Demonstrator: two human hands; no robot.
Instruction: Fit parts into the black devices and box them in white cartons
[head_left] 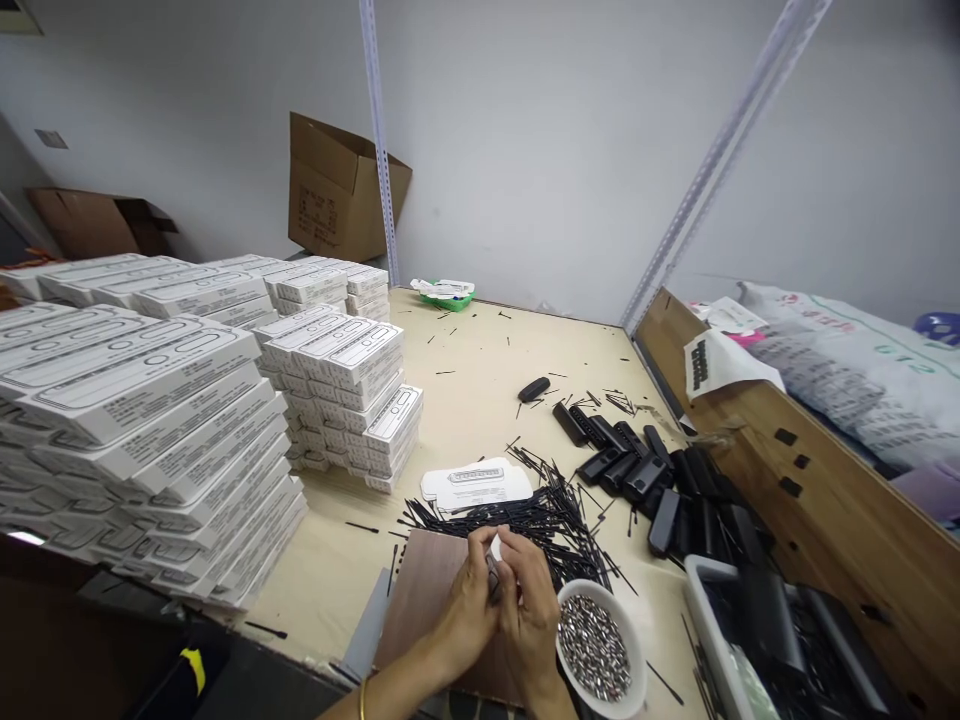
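Observation:
Above a brown board (420,590) my left hand (469,605) and my right hand (529,600) are pressed together with bent fingers. Between them is a small item with a white tip (496,547) and a darker part; the fingers hide most of it. Just beyond the hands lies a spread of thin black sticks (547,520). A white bowl (639,665) of small shiny metal pieces stands right beside my right hand. Flat white printed cards (476,485) rest behind the sticks.
Stacks of white printed boxes (187,400) fill the left side. Black cases (645,480) lie in a heap at right, near a white bin (716,640) and a wooden barrier (810,500). A green tray (450,302) and a cardboard box (330,190) are at the back.

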